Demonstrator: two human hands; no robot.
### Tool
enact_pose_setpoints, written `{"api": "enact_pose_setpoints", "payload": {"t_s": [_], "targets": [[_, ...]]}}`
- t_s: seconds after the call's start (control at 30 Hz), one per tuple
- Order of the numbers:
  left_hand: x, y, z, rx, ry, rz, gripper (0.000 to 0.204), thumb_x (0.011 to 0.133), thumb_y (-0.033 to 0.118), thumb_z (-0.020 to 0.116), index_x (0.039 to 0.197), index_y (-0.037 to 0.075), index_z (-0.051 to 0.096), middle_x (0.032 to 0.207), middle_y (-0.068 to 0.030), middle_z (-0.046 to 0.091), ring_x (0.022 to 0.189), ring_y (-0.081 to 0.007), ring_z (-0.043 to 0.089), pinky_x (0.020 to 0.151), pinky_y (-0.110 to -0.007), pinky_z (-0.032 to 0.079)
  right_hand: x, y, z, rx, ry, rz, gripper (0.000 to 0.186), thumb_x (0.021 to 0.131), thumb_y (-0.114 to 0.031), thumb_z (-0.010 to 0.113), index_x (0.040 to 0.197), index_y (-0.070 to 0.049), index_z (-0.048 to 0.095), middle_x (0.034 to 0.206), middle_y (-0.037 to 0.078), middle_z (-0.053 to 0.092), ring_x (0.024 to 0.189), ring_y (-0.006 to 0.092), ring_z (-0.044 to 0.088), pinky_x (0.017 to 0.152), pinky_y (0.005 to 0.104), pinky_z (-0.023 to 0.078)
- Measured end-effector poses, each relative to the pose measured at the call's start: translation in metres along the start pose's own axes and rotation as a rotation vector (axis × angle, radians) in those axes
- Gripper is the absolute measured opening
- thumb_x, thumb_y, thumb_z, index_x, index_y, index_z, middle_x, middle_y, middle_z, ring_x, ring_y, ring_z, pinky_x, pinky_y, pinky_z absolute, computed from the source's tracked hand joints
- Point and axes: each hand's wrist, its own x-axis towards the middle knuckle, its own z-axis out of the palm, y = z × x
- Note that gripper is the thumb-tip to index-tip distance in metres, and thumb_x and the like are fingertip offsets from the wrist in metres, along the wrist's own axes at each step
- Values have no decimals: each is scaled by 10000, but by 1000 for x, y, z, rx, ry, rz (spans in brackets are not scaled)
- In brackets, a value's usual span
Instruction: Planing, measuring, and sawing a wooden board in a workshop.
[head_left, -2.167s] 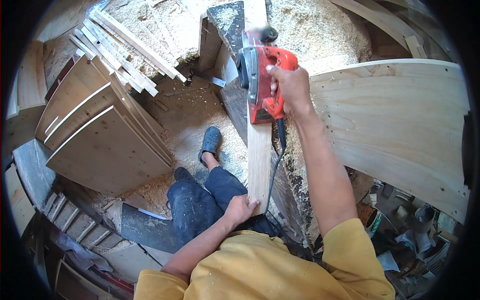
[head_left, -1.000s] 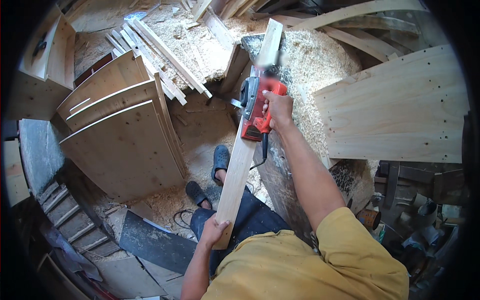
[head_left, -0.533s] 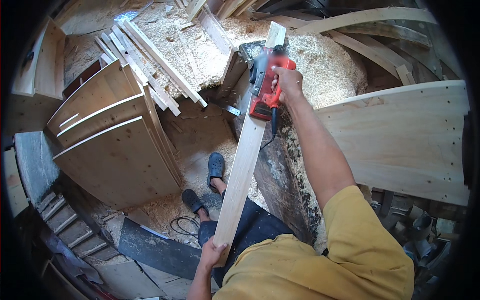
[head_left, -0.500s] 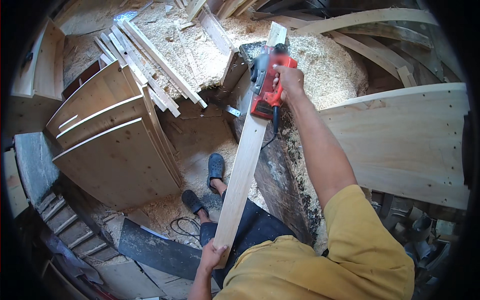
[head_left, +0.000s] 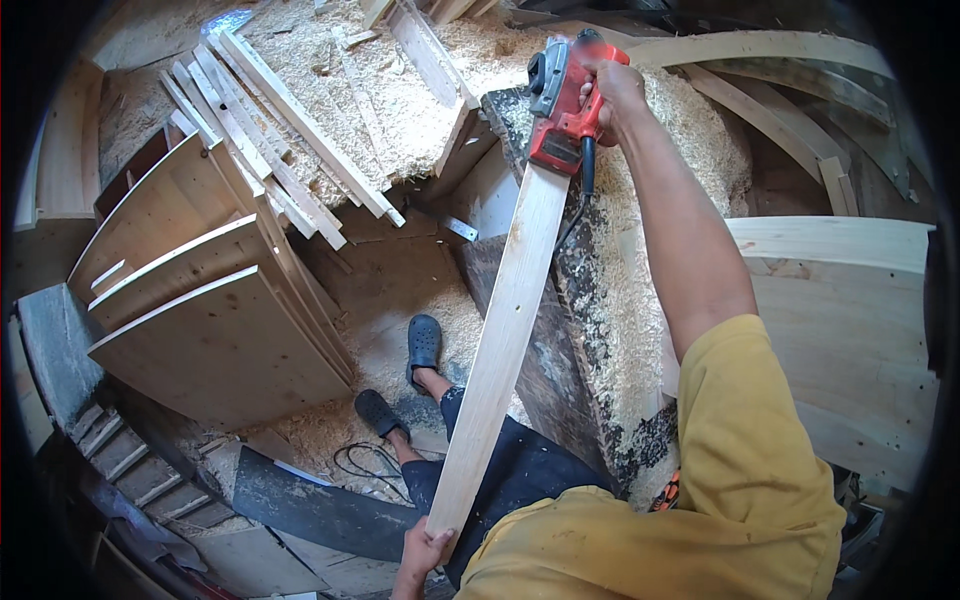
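My right hand (head_left: 612, 100) is closed round the handle of a red-and-grey electric planer (head_left: 555, 140), which sits at the far end of a long pale wooden board (head_left: 508, 330). The black cord hangs from the planer's rear. My left hand (head_left: 428, 545) grips the board's near end, low in the head view beside my thigh. The board lies slanting away from me, its far part over a dark, weathered timber bench (head_left: 548, 390) covered with shavings.
Curved plywood panels (head_left: 210, 340) stand at left, loose battens (head_left: 290, 120) above them on shavings. A large pale panel (head_left: 830, 330) is at right, with curved strips (head_left: 760, 110) behind. My feet (head_left: 424, 340) are on shaving-strewn floor near a coiled cord (head_left: 365, 465).
The planer and my right hand have moved forward along the board to its far end, my arm reaching farther out. My left hand remains at the near end, lower in view.
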Motion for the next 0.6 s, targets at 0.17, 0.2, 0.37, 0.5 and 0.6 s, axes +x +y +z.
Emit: {"api": "enact_pose_setpoints", "payload": {"t_s": [0.17,0.2,0.37,0.5,0.6], "targets": [[3,-7,-1,-21,-10,10,317,789,149,707,1030,-37,619,909,-147,686,867,-193,656,779,-331,508,39,-14,4,-26,-27,7,77,814,-46,641,837,-23,570,595,38,500,434,135,473,400,298,424],[4,-10,-1,-14,-19,-24,317,789,149,707,1030,-37,619,909,-147,686,867,-193,656,779,-331,508,47,-17,6,-32,-27,-17,79,817,-47,638,847,-22,570,598,38,500,434,132,470,400,297,422],[7,-18,0,-53,-30,-68,321,790,165,718,1044,-5,619,888,-125,688,845,-162,649,767,-323,508,76,-26,10,-56,-3,-90,93,815,-45,647,849,-12,567,610,49,508,437,138,480,401,301,423],[7,-20,-1,-30,-29,-75,332,787,157,722,1061,1,620,916,-119,685,864,-162,644,779,-321,505,103,-29,13,-86,-20,-158,151,847,-142,671,818,-53,551,595,16,506,443,96,467,411,264,419],[6,-18,-1,-49,-1,-39,345,799,198,712,1072,5,624,934,-115,683,882,-156,638,788,-319,502,125,-39,19,34,-32,-188,148,824,-83,603,685,-105,556,525,-1,492,381,120,437,338,266,329]]}}
